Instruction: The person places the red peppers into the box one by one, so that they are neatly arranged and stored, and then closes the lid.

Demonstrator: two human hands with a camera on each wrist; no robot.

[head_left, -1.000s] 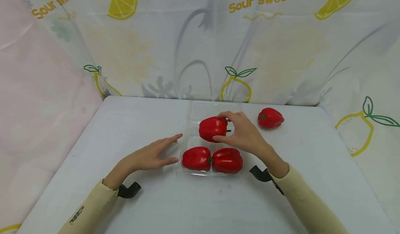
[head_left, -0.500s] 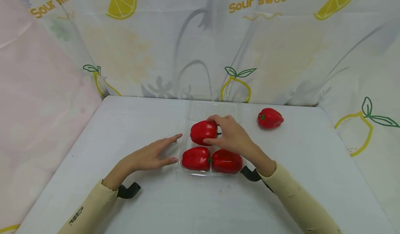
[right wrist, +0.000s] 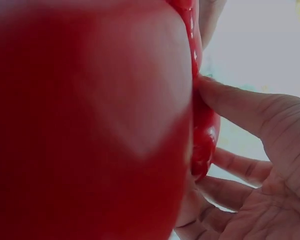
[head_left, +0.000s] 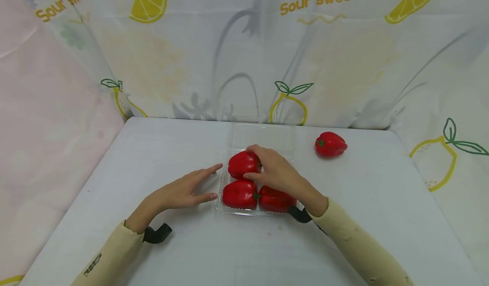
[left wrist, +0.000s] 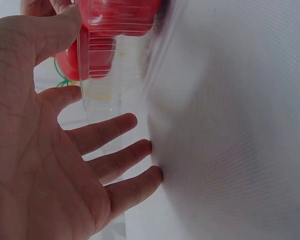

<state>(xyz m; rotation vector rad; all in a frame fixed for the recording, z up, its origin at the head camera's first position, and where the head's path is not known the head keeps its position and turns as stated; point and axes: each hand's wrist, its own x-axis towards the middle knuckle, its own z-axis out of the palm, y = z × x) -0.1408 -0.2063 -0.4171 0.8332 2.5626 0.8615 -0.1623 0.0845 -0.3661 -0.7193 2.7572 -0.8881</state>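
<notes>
My right hand (head_left: 276,172) grips a red bell pepper (head_left: 243,165) between thumb and fingers, in the back left part of a clear plastic clamshell box (head_left: 257,213). Two more bell peppers lie side by side along the box's front: a left one (head_left: 240,194) and a right one (head_left: 276,199), which the right wrist partly covers. In the right wrist view, the nearest pepper (right wrist: 90,120) fills much of the picture. At the box's left side, my left hand (head_left: 181,191) has its fingers spread; in the left wrist view its thumb (left wrist: 57,32) is by the box's rim.
Another bell pepper (head_left: 330,144) lies on the white table (head_left: 183,252), right of the box. The box's lid (head_left: 263,137) is folded back toward the printed curtain (head_left: 237,52) behind the table. Black curved pieces (head_left: 157,234) stick out under both sleeves.
My right hand has moved left and slightly toward me, bringing its pepper down into the back left of the box. My left hand has stayed in place.
</notes>
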